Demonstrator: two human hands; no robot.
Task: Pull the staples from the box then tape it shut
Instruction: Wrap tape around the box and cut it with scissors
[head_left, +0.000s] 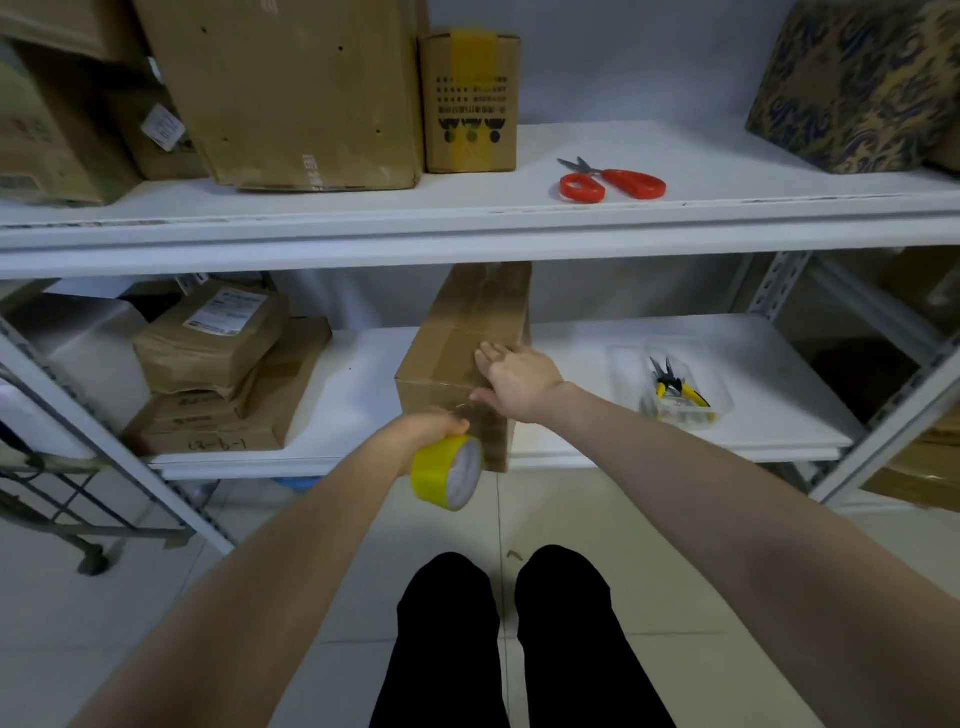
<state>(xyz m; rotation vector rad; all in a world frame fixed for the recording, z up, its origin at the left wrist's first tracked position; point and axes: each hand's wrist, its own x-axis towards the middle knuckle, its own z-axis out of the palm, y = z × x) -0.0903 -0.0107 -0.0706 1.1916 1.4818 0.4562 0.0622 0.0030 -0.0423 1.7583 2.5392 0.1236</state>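
Note:
A long brown cardboard box (452, 338) lies on the lower shelf (571, 436), its near end at the shelf's front edge. My right hand (511, 382) rests flat on the box's top near the front right corner, fingers straight. My left hand (428, 428) grips a roll of yellow tape (449, 473) just in front of the box's near face. A clear strip of tape runs from the roll up onto the box's front edge.
Yellow-handled pliers lie in a clear tray (675, 389) to the right on the lower shelf. Red scissors (610, 182) lie on the upper shelf beside several cartons (467, 101). Stacked parcels (218, 364) stand at the left. A cart frame (78, 519) is at the far left.

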